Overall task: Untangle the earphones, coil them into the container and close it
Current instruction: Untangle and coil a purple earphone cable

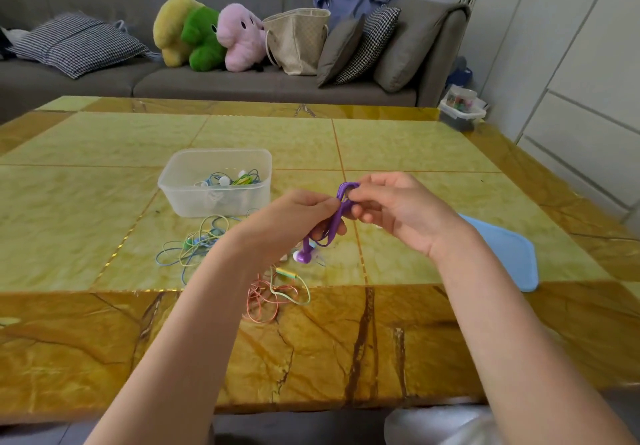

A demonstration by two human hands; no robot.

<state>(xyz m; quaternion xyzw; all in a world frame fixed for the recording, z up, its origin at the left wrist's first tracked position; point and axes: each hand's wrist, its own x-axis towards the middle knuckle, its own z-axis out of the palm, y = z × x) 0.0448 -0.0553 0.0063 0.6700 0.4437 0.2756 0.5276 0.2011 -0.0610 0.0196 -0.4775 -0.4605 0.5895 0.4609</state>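
Marbled yellow-green table, grey sofa beyond it, clear container on it, both hands above, left hand and right hand pinching purple earphones, blue lid at the table's right edge.

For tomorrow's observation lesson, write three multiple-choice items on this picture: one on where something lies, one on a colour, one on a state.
1. Where does the blue lid lie?
A. On the container
B. On the table, to the right of the right hand
C. On the sofa

2. What colour are the earphones held in both hands?
A. Purple
B. Black
C. Red

3. What state is the plastic container in?
A. Closed
B. Open and empty
C. Open, with earphones inside

Answers:
1. B, the lid rests flat on the table beyond the right hand.
2. A, the cord of the purple earphones runs between the left hand and the right.
3. C, it has no lid on, and blue and yellow cords show inside.
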